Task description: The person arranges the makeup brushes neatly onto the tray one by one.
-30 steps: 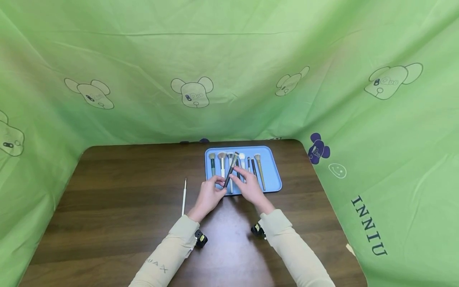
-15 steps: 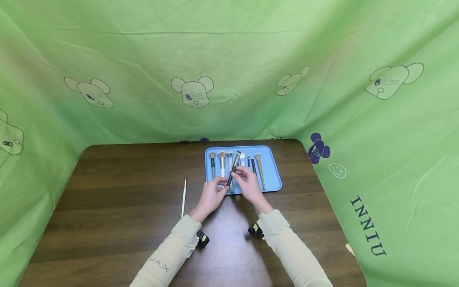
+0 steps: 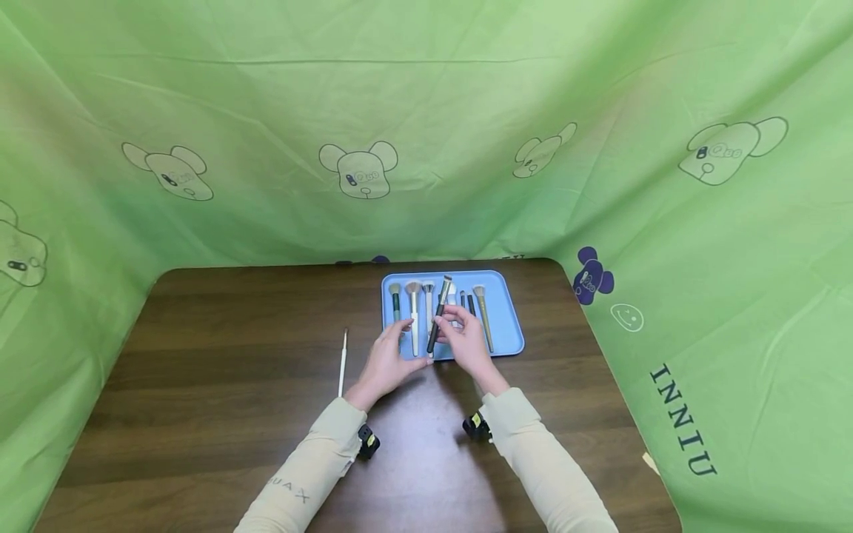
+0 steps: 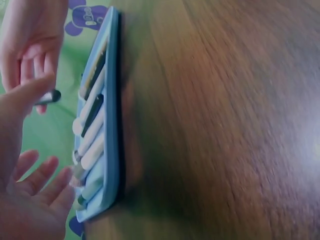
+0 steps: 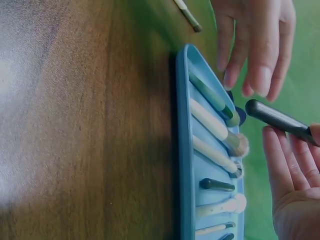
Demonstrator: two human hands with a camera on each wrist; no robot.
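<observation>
My right hand pinches a black-handled makeup brush above the tray, its head tilted up and away. In the right wrist view, the rounded handle end of that brush sticks out past the fingers. Beside it on the left, my left hand is spread with nothing held, close to the tray's front left. A gap shows between the left hand and the handle end. Beneath lies a light blue tray with several makeup brushes side by side, including a green-handled one and a gold-handled one.
A thin white-handled brush lies on the brown wooden table, left of the tray. Green printed cloth hangs around the back and sides of the table. A black wrist camera sits under the left sleeve.
Both hands held the black brush before. Now the left hand has let go and opened its fingers, while the right hand keeps the brush, which has shifted slightly to the right.
</observation>
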